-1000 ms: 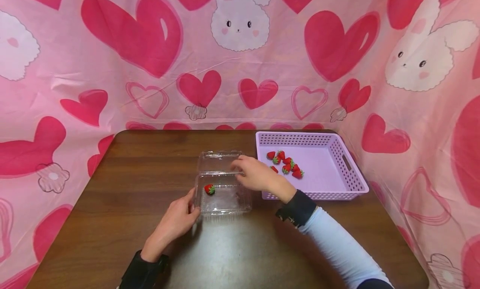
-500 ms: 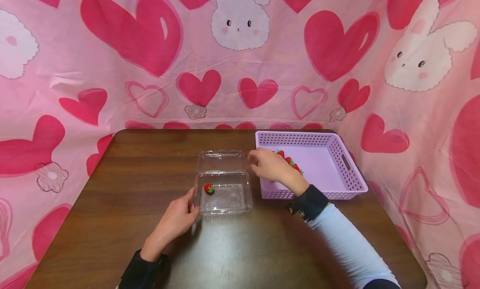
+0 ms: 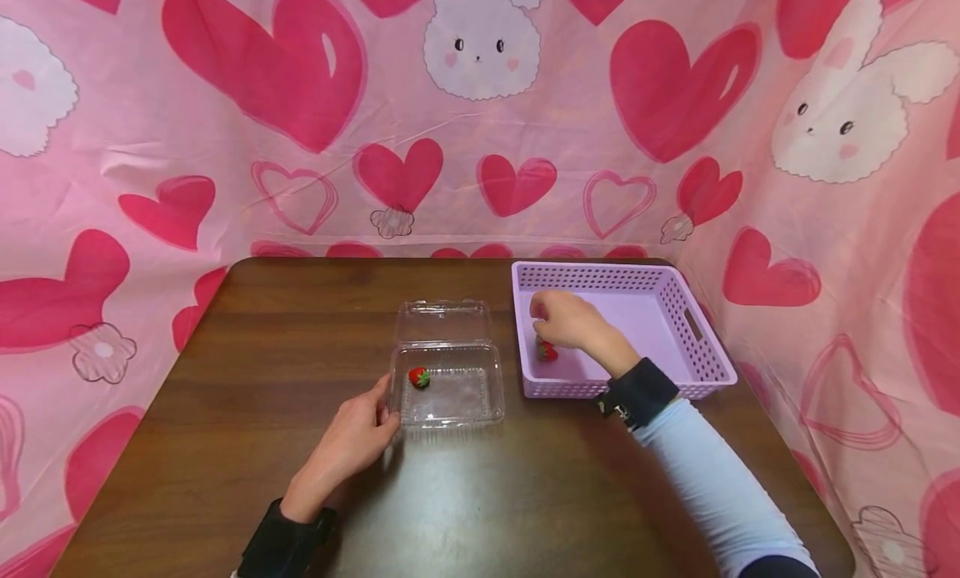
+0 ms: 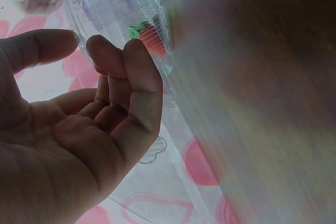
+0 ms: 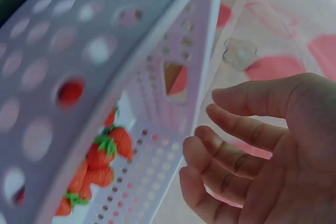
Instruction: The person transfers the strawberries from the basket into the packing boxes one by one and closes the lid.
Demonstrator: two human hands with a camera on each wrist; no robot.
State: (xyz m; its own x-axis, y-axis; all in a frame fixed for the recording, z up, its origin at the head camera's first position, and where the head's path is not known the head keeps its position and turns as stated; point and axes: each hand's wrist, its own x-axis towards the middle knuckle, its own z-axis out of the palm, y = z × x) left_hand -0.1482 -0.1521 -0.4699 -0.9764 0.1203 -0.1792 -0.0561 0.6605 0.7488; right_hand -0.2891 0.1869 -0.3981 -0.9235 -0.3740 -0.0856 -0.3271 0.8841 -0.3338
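A clear plastic clamshell box (image 3: 450,407) lies on the table with its lid folded back, and one strawberry (image 3: 418,378) sits inside on the left. My left hand (image 3: 360,432) holds the box's left side at the rim, thumb and fingertips right at the edge in the left wrist view. My right hand (image 3: 566,319) is over the left part of the lilac basket (image 3: 637,336), fingers loosely bent with nothing between them. Several strawberries (image 5: 100,158) lie in the basket in the right wrist view; from the head my right hand hides most of them.
The perforated basket stands at the back right of the brown wooden table (image 3: 300,328), its rim raised around the strawberries. A pink curtain (image 3: 480,128) with hearts and rabbits hangs behind and along both sides.
My right hand has moved right, from over the clamshell box, across the basket's left rim and over the strawberries. My left hand has stayed at the box.
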